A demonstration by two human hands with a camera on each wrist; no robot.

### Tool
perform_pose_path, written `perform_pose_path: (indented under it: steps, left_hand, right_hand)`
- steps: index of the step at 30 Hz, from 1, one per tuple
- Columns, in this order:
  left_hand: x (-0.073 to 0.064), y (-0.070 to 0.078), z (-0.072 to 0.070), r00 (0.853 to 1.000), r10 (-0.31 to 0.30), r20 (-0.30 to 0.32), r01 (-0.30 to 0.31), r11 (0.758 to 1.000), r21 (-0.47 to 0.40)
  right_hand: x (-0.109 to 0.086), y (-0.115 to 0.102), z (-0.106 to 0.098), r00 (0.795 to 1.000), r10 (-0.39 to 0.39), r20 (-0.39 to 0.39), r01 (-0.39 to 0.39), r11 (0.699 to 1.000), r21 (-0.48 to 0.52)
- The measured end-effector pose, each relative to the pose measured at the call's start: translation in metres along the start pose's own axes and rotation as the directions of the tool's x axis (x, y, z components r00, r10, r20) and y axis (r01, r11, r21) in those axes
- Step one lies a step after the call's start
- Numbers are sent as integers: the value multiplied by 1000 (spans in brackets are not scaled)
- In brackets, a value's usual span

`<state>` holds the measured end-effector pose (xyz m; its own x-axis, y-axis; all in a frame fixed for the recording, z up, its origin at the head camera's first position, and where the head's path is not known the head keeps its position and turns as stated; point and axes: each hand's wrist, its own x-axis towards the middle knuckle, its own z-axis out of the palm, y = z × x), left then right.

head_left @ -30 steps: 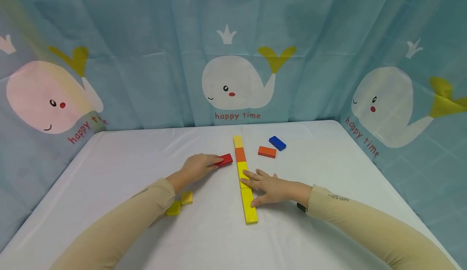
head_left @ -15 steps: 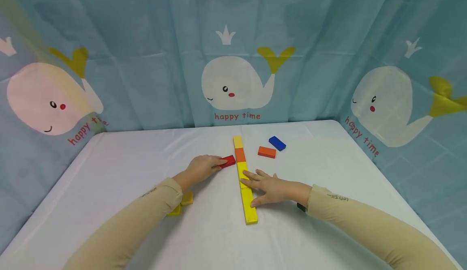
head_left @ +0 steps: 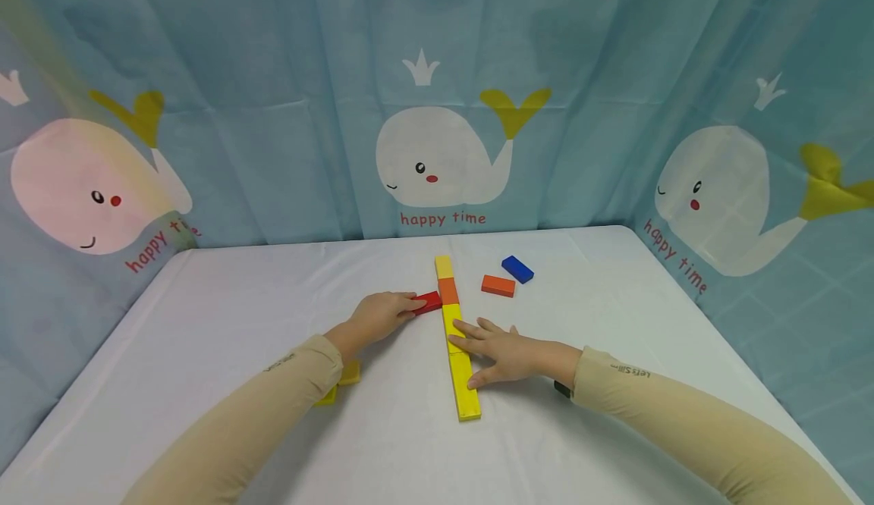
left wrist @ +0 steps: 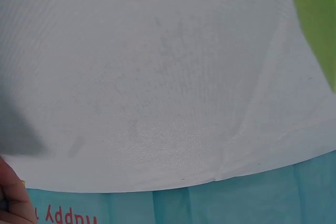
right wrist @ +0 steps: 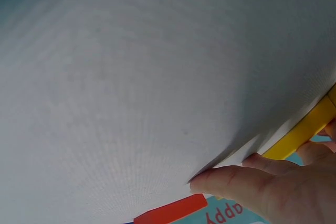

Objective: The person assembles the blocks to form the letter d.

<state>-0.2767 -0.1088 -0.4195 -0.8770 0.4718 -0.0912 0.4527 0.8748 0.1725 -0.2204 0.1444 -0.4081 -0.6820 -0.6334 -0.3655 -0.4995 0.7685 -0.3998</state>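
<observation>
A straight row of blocks runs away from me in the head view: a pale yellow block (head_left: 444, 266) at the far end, an orange block (head_left: 448, 291), then yellow blocks (head_left: 465, 399) nearer. My left hand (head_left: 378, 317) pinches a red block (head_left: 429, 302) whose right end is right at the row's left side, by the orange block. With fingers spread, my right hand (head_left: 510, 355) rests on the yellow part of the row from the right. The right wrist view shows those fingers beside a yellow block (right wrist: 304, 132). Only a bit of the left hand (left wrist: 14, 195) appears in the left wrist view.
Right of the row lie a loose orange block (head_left: 498, 286) and a blue block (head_left: 517, 269). Two yellow blocks, one (head_left: 350, 373) beyond the other (head_left: 326, 396), are partly hidden by the left sleeve. A whale-print curtain (head_left: 287, 171) borders the white table (head_left: 614, 293).
My left hand has slid the red block to the right, up to the side of the row. The right hand has kept its place on the yellow blocks.
</observation>
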Motion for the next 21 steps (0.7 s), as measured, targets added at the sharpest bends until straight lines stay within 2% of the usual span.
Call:
perform_pose_path:
  steps: [5, 13, 17, 21]
  left_hand:
    - [1, 0, 1, 1000, -5, -2, 5, 1000, 4]
    - [-4, -3, 1, 999, 26, -28, -25, 999, 30]
    - [-9, -5, -3, 999, -5, -32, 4, 1000, -29]
    - [-23, -8, -12, 998, -39, -46, 33, 993, -114]
  right_hand:
    - [0, 0, 1, 1000, -1, -2, 1, 1000, -4]
    - [1, -2, -1, 1000, 2, 3, -2, 1000, -8]
    - [0, -3, -1, 1000, 2, 5, -2, 1000, -8]
    - [0, -2, -1, 1000, 0, 5, 0, 1000, -6]
